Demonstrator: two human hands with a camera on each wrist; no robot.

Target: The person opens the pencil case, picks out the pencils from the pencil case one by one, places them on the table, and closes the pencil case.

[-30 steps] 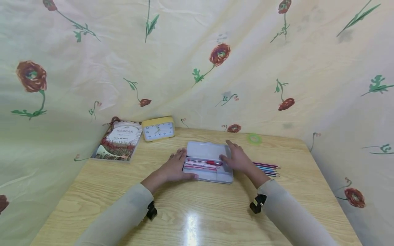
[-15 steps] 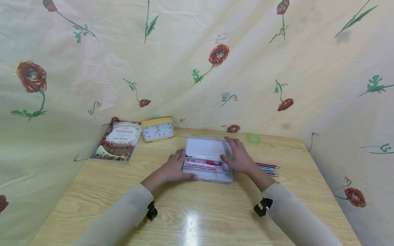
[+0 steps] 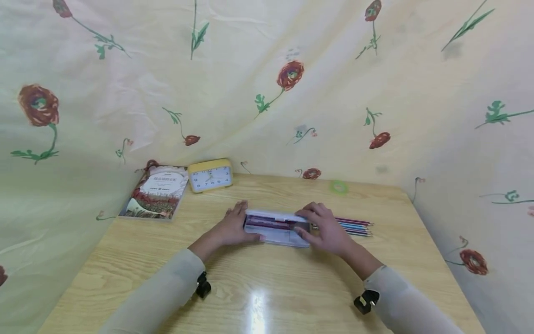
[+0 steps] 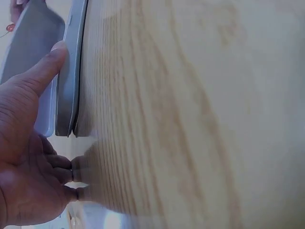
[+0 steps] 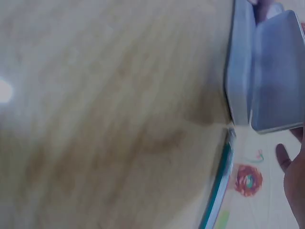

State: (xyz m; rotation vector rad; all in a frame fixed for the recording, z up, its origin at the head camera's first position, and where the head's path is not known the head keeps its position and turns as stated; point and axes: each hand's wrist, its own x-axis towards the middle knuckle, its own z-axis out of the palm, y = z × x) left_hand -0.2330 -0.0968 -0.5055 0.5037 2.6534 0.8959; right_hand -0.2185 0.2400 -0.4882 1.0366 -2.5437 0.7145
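A pale metal pencil case (image 3: 280, 237) sits on the table, its lid tilted forward over the box in a half-lowered position. Red and white pens (image 3: 267, 223) lie inside, partly shaded by the lid. My left hand (image 3: 227, 230) grips the case's left end, thumb on the front wall, as the left wrist view shows with the case wall (image 4: 71, 76). With fingers behind the lid (image 5: 279, 71) and thumb toward the front, my right hand (image 3: 327, 232) holds its right end. In the right wrist view that hand (image 5: 296, 186) is mostly cut off.
Several coloured pencils (image 3: 354, 227) lie just right of the case, beside the right hand. A green tape roll (image 3: 339, 187) is at the back. A yellow clock (image 3: 210, 176) and a book (image 3: 158, 192) stand at back left, near the floral cloth (image 3: 233, 93).
The lid has swung up from lying open at the back and now leans forward over the box, moved by my right hand. My left hand stays at the left end.
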